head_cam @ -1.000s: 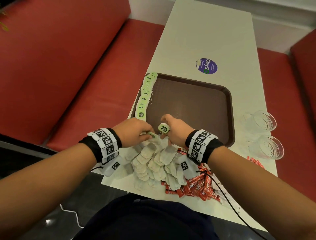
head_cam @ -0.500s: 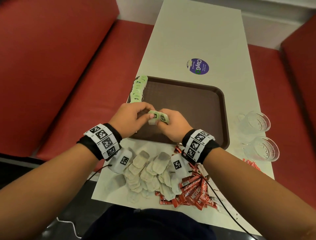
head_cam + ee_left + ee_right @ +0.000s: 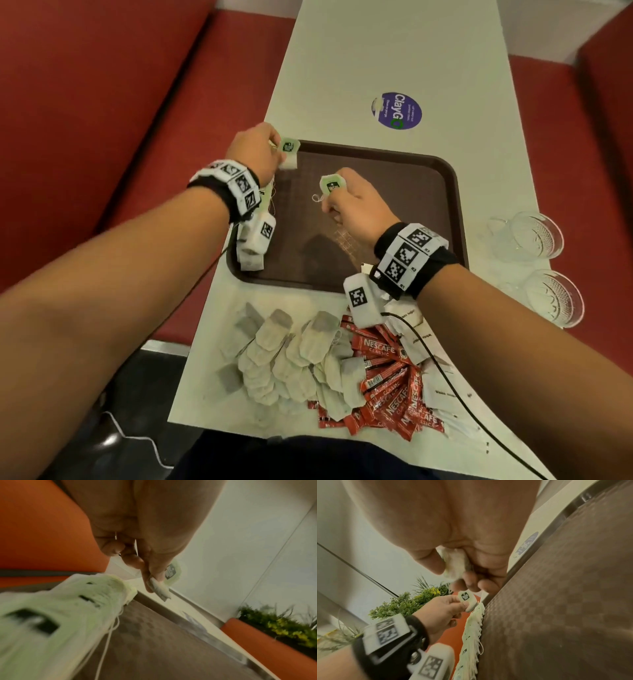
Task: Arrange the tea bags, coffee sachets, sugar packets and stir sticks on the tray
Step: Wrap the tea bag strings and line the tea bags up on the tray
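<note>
A brown tray (image 3: 445,205) lies on the white table. Along its left rim runs a row of green-tagged tea bags (image 3: 472,628), mostly hidden under my left wrist in the head view. My left hand (image 3: 277,154) is at the tray's far left corner and pinches a tea bag (image 3: 288,161) with its green tag (image 3: 289,145) up. Over the tray's middle, my right hand (image 3: 334,202) grips another tea bag (image 3: 453,562), whose green tag (image 3: 331,185) sticks out with a looped string. Near the table's front edge lie loose tea bags (image 3: 291,356), red Nescafe sachets (image 3: 387,387) and white sugar packets (image 3: 418,339).
Two clear glasses (image 3: 527,236) (image 3: 555,298) stand at the table's right edge beside the tray. A purple round sticker (image 3: 396,110) is on the table beyond the tray. Red benches (image 3: 102,102) flank the table on both sides. A black cable (image 3: 445,377) crosses the packets.
Both hands rose from the pile, each with a tea bag, and met over the tray's near part. The left hand then went to the far left corner; the right stayed over the middle.
</note>
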A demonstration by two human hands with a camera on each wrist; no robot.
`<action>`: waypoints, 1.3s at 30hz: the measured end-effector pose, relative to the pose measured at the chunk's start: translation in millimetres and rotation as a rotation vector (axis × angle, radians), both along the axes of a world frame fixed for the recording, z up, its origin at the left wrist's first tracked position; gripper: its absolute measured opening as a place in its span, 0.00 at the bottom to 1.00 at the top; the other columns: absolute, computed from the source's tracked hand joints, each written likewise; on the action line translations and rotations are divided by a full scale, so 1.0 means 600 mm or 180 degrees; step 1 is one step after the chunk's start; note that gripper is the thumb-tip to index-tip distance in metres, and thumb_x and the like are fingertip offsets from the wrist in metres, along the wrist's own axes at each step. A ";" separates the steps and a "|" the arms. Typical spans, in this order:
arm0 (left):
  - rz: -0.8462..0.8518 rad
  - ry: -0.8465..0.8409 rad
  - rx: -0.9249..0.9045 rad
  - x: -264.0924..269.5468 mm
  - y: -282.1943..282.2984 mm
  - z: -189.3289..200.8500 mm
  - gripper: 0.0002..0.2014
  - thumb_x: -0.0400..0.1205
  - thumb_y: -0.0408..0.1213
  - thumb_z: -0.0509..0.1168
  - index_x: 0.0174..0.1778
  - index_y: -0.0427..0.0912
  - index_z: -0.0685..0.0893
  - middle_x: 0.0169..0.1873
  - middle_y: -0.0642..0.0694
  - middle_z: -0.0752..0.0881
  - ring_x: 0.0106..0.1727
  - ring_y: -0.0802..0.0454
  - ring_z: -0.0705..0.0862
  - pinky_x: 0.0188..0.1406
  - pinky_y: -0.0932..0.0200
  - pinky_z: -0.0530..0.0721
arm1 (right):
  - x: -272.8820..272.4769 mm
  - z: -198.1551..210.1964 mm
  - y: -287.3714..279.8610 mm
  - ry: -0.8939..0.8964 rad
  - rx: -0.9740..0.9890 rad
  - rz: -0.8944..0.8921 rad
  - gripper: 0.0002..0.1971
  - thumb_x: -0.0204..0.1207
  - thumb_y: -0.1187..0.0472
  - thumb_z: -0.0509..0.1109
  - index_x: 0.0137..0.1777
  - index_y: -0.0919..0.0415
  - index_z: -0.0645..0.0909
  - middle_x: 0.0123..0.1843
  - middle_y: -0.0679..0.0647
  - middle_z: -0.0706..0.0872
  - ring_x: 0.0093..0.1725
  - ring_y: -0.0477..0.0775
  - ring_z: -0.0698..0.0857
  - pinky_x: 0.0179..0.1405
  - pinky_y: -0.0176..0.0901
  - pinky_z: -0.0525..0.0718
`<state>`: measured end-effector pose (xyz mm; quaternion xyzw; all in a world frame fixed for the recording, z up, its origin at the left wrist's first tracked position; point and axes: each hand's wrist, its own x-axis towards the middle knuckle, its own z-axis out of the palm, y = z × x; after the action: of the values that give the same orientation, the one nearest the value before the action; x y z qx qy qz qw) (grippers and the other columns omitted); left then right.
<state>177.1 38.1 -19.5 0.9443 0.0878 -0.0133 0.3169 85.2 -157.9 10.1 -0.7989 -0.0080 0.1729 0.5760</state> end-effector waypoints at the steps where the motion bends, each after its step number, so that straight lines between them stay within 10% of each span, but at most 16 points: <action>1: -0.0024 0.0090 0.0141 0.021 -0.001 -0.006 0.08 0.79 0.41 0.73 0.48 0.54 0.82 0.48 0.48 0.88 0.47 0.46 0.87 0.50 0.50 0.88 | 0.005 -0.003 -0.001 0.0028 -0.0006 -0.0003 0.06 0.68 0.59 0.62 0.45 0.56 0.75 0.43 0.65 0.85 0.34 0.56 0.77 0.36 0.53 0.75; 13: -0.0068 0.0332 0.1146 0.100 -0.019 -0.046 0.16 0.77 0.38 0.74 0.59 0.45 0.80 0.54 0.41 0.86 0.53 0.37 0.85 0.53 0.45 0.86 | 0.024 -0.042 -0.029 -0.0120 -0.0036 -0.0089 0.08 0.76 0.55 0.67 0.53 0.56 0.80 0.41 0.55 0.86 0.34 0.52 0.83 0.42 0.58 0.85; 22: -0.0917 0.0509 0.1576 0.078 -0.030 -0.042 0.12 0.81 0.57 0.68 0.49 0.55 0.90 0.49 0.52 0.89 0.57 0.44 0.84 0.59 0.48 0.76 | 0.031 -0.037 -0.024 -0.0164 0.0082 -0.0004 0.02 0.85 0.62 0.67 0.53 0.56 0.81 0.47 0.60 0.90 0.40 0.54 0.93 0.43 0.49 0.90; 30: -0.1454 0.0021 -0.0368 -0.006 -0.039 0.045 0.21 0.82 0.65 0.62 0.47 0.52 0.91 0.41 0.51 0.90 0.43 0.51 0.87 0.45 0.55 0.81 | 0.041 -0.031 -0.021 -0.0353 0.0017 -0.0189 0.04 0.83 0.61 0.71 0.47 0.59 0.81 0.48 0.61 0.90 0.39 0.53 0.93 0.40 0.54 0.92; 34: -0.1931 0.0149 -0.0618 -0.050 -0.039 0.059 0.11 0.79 0.55 0.73 0.50 0.54 0.90 0.40 0.56 0.90 0.41 0.61 0.86 0.43 0.64 0.81 | 0.043 -0.025 -0.027 -0.0678 -0.0290 -0.0259 0.05 0.80 0.60 0.75 0.45 0.59 0.83 0.41 0.54 0.88 0.31 0.34 0.86 0.28 0.31 0.83; 39: -0.1624 -0.0251 -0.0471 -0.043 -0.027 0.053 0.04 0.82 0.44 0.72 0.47 0.49 0.88 0.36 0.52 0.88 0.35 0.58 0.81 0.39 0.61 0.79 | 0.040 -0.035 -0.024 -0.0464 -0.0415 -0.0182 0.06 0.78 0.61 0.76 0.42 0.55 0.83 0.41 0.56 0.91 0.35 0.49 0.92 0.41 0.53 0.92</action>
<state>151.1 21.9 12.3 0.9099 -0.1667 -0.0623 0.3746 109.5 -172.2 -11.1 -0.8451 -0.0159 0.0979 0.5254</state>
